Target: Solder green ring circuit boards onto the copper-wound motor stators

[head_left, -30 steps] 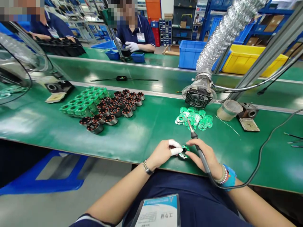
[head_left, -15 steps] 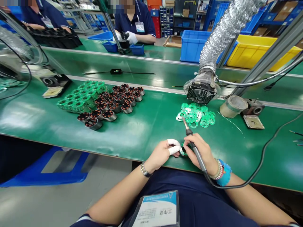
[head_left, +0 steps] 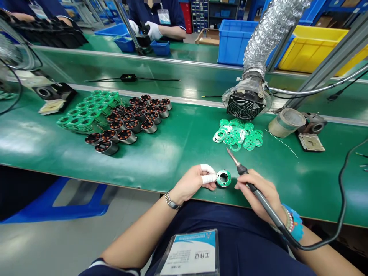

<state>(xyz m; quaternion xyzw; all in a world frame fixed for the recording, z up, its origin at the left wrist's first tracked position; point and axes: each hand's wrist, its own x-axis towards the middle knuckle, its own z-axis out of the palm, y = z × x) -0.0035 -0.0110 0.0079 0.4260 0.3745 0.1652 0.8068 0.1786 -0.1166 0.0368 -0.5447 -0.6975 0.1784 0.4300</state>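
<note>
Right at the bench edge (head_left: 86, 180), the left hand (head_left: 191, 182) grips a green board (head_left: 223, 178).

Your left hand (head_left: 192, 183) blocks part of the round part (head_left: 223, 178) with the green ring on top, so you can't see its near side, and any solder joints on the ring are too small to make out. The soldering iron's tip (head_left: 229, 152) is too small to show whether it carries solder. The print on your badge (head_left: 189, 253) is too small to read. At the far side, the top edge cuts off the co-worker (head_left: 152, 15) above the chest, and at the right, the edge cuts off the thin tools (head_left: 362, 161)
</note>
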